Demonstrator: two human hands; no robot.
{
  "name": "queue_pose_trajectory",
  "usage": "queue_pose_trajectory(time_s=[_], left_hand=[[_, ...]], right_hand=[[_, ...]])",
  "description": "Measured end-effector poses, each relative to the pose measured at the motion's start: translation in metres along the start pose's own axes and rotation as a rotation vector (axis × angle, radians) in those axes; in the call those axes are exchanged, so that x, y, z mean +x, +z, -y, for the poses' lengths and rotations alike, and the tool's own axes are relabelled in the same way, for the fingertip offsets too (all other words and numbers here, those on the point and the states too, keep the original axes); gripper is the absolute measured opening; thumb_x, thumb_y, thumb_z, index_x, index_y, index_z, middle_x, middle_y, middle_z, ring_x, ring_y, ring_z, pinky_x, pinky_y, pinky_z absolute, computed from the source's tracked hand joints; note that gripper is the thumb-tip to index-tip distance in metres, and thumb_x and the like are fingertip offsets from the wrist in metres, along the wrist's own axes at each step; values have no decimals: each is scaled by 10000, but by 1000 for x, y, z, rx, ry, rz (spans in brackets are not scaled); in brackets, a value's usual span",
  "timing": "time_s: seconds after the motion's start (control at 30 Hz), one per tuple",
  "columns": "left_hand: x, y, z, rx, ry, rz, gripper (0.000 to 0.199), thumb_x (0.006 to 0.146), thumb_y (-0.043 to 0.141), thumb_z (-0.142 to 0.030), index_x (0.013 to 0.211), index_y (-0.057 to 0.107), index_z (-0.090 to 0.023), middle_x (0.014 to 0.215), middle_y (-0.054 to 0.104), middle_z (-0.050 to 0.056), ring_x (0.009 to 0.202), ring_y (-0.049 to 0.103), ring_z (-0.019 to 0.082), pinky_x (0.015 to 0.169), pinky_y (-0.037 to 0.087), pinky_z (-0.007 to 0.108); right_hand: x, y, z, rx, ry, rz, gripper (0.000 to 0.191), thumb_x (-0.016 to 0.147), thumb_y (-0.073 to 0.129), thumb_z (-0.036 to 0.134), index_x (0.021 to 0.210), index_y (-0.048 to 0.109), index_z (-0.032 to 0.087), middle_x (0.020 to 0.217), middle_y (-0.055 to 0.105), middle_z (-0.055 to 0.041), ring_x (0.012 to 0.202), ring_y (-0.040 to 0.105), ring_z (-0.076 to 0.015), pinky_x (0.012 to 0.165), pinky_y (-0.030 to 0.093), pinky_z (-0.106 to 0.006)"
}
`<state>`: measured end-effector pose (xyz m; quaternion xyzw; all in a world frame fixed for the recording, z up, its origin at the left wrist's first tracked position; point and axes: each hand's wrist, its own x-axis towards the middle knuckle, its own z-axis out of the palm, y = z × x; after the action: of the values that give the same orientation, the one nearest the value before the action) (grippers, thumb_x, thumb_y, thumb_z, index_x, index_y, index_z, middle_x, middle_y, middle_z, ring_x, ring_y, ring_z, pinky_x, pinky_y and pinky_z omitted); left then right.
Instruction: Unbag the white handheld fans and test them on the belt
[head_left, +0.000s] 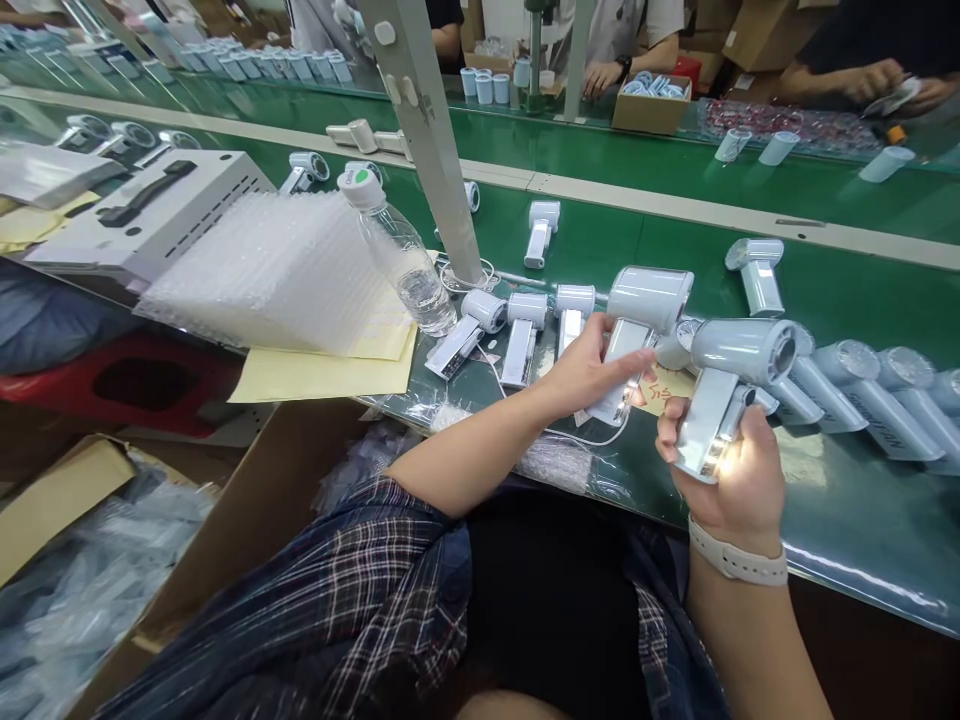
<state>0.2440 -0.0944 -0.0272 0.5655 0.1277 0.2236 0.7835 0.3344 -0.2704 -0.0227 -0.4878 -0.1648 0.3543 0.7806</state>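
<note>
My left hand [596,368] is closed around the handle of a pale blue-grey handheld fan [649,298], its round head above my fingers. A second handheld fan [739,350], of the same colour, is gripped in my right hand [739,490], tilted with its head up. Bright light shines near the bottom of its handle, by my right thumb. Left of my hands, several similar fans [523,335] lie on the green table with their handles toward me. To the right, a row of fans [855,370] shows lettering on the handles. A white cable [592,440] runs below my left hand.
A metal post [427,130] rises beside a water bottle [405,265]. Bubble-wrap bags [270,270] and yellow paper [330,375] lie left, near a white box with a handle [165,215]. Behind, a green conveyor [660,220] carries fans; co-workers' hands [877,85] are across it.
</note>
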Motion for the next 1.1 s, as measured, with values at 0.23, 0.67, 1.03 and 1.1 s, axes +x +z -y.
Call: queue_pose_trajectory(time_s=[0.23,0.67,1.03,1.1], left_hand=[[-5,0,-1,-102,-30,243,627,871,671,-716,1160,355,-258,896,702,17,639,731,226,571,575,335],[-13,4,-16,-97,-9,379,688,772,888,-567,1241,526,-218,1141,699,92,1044,722,248,901,573,383],[-9,7,-3,-232,-136,403,747,836,759,-679,1325,455,-203,1018,724,81,795,729,208,755,601,365],[-9,5,0,-262,-144,407,732,874,686,-706,1360,449,-212,1008,739,85,752,731,206,710,590,354]], right_hand=[[2,6,-2,-3,-17,-84,507,936,655,702,1129,786,252,1225,756,-88,1038,737,-287,790,653,-439],[-10,24,16,52,-37,-213,334,1002,527,414,1023,806,232,975,762,-84,930,732,-273,811,648,-485],[-9,25,18,25,-55,21,430,912,595,587,795,706,187,741,637,-75,633,588,-206,608,540,-385],[-9,24,21,33,-80,64,418,903,614,584,839,721,185,776,644,-75,634,590,-207,634,551,-416]])
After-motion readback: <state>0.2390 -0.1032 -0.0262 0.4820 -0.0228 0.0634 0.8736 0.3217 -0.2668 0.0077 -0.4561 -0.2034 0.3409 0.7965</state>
